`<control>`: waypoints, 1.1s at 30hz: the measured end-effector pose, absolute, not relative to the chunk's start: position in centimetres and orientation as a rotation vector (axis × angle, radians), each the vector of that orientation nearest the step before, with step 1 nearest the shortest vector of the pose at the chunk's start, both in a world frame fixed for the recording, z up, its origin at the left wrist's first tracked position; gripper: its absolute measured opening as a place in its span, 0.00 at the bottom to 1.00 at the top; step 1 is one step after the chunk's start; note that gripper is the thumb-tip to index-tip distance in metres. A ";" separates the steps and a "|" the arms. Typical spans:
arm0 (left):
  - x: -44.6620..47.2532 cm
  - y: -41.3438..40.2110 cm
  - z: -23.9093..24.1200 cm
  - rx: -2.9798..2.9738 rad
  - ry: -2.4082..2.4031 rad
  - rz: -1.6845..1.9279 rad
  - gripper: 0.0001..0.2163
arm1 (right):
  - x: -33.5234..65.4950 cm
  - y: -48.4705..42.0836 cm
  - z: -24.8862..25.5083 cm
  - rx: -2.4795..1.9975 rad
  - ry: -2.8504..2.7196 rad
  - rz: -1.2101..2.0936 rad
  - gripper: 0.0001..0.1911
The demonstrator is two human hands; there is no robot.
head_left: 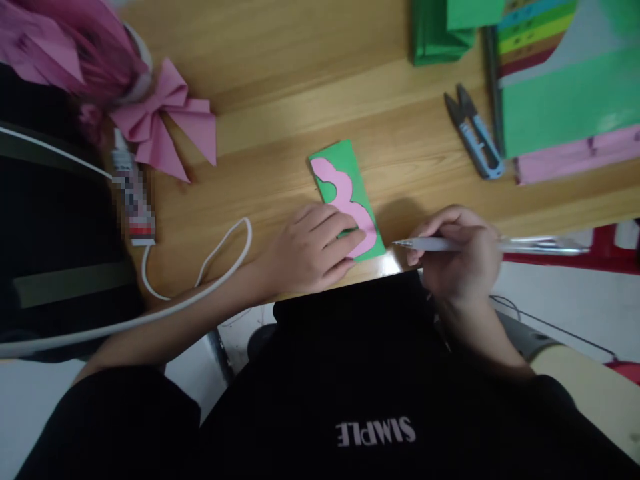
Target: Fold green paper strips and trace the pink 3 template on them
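Note:
My left hand (pixel 320 247) lies with fingers spread over a wavy pink paper cutout (pixel 345 187), pressing it onto a folded-looking green paper rectangle (pixel 367 200) near the table's front edge. Part of the cutout is hidden under those fingers. To the right, my right hand (pixel 457 257) grips a pen (pixel 535 245) with a clear barrel. Its tip points left, a little way off the green paper's lower right corner and apart from it.
Thread snips (pixel 475 133) lie at the right, beside green and pink paper sheets (pixel 555 113). Stacked green paper (pixel 440 33) is at the back. A pink paper bow (pixel 170 120), a glue tube (pixel 133 193) and a white cable (pixel 240 250) occupy the left side.

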State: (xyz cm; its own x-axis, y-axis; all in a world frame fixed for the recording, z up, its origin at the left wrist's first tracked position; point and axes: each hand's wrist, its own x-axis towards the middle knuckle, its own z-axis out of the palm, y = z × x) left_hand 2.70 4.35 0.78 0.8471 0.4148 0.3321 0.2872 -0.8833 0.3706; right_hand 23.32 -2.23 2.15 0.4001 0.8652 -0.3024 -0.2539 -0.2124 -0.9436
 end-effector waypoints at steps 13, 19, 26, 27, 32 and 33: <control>2.4 2.4 2.6 2.642 0.949 0.516 0.12 | 24.8 -2.0 2.3 -1.311 -0.585 1.295 0.32; 3.2 1.5 2.3 2.600 1.055 0.528 0.09 | 24.7 -0.1 1.3 -1.494 -0.937 1.176 0.24; 3.6 1.2 2.4 2.494 1.137 0.631 0.07 | 24.0 1.5 0.3 -1.545 -1.202 1.126 0.18; 3.8 1.2 2.5 2.470 1.148 0.646 0.07 | 23.9 1.6 0.3 -1.557 -1.220 1.119 0.17; 6.2 1.2 2.7 2.342 1.151 0.689 0.09 | 24.0 1.9 0.8 -1.551 -1.280 1.080 0.16; 6.6 1.1 2.7 2.313 1.145 0.698 0.09 | 24.3 1.9 0.9 -1.532 -1.279 1.076 0.15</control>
